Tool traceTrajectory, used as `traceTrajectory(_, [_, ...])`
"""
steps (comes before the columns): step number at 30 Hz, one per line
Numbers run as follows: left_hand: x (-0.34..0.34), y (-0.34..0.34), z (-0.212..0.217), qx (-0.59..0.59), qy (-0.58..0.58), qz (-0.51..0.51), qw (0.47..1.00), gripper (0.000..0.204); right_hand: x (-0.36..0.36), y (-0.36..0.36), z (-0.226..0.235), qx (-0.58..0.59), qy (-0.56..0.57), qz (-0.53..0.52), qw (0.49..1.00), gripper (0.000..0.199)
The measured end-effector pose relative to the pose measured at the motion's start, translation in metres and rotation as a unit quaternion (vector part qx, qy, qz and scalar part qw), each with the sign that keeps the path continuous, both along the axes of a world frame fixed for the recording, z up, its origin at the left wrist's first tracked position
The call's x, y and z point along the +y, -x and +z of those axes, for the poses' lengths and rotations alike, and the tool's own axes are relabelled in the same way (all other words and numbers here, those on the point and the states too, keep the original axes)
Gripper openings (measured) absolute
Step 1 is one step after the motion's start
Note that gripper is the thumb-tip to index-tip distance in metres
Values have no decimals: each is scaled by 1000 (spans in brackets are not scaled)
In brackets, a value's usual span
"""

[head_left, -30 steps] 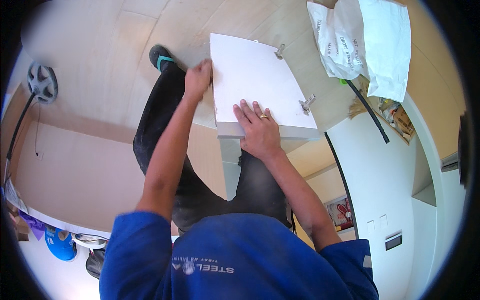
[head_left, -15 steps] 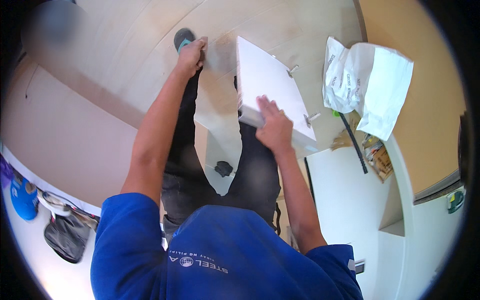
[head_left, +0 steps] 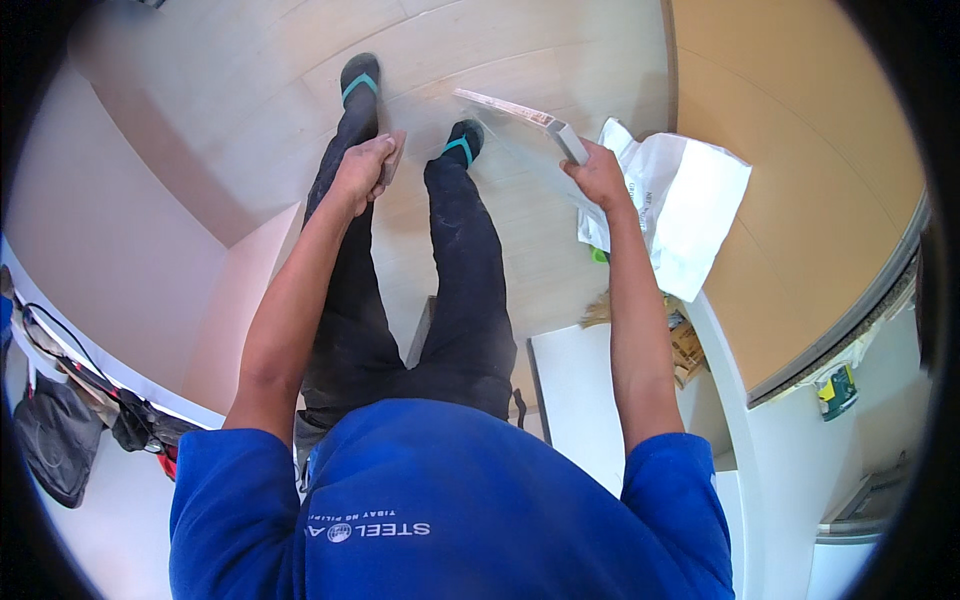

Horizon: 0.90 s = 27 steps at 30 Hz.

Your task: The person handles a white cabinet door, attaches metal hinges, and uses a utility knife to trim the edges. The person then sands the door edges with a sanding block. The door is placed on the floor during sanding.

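Observation:
My left hand (head_left: 362, 174) is closed around a small, flat, brownish-grey block (head_left: 395, 157), held out over my left leg. My right hand (head_left: 600, 178) grips the near end of a white cabinet door panel (head_left: 568, 143). The panel is turned nearly edge-on to me, its long rough-looking edge running away to the left above my right foot. Its broad face hardly shows, and the hinges cannot be seen. The block and the panel are well apart.
My sandalled feet (head_left: 462, 143) stand on the pale tiled floor (head_left: 540, 50). A crumpled white sack (head_left: 690, 210) lies right of the panel, by a tan board (head_left: 800, 180). White cabinet parts (head_left: 150, 190) stand at left. A black bag (head_left: 55, 440) lies lower left.
The panel has swung from showing its white face and hinges to nearly edge-on. My right hand has shifted from its face to its near end. The left hand still holds the block.

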State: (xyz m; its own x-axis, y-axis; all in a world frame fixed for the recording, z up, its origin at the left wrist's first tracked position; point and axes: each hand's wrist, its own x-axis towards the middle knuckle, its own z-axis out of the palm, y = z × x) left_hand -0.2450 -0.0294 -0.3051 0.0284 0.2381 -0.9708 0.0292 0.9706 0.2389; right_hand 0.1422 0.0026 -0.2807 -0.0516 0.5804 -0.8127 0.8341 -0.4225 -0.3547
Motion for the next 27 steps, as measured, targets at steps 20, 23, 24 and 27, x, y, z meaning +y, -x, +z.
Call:
traceTrajectory(20, [-29,18,-4,11,-7,-18,1000,32,74,-70,-45,24,68,-74,995,64])
traceTrajectory(23, [-26,6,2,17,0,-21,1000,30,66,-72,-49,50,78,-76,993,55])
traceTrajectory(24, [-26,5,2,7,-5,-25,1000,29,63,-71,-49,46,75,-72,994,52])
traceTrajectory(27, [-24,-2,7,12,-10,-23,1000,28,54,-61,-45,38,32,-68,996,44])
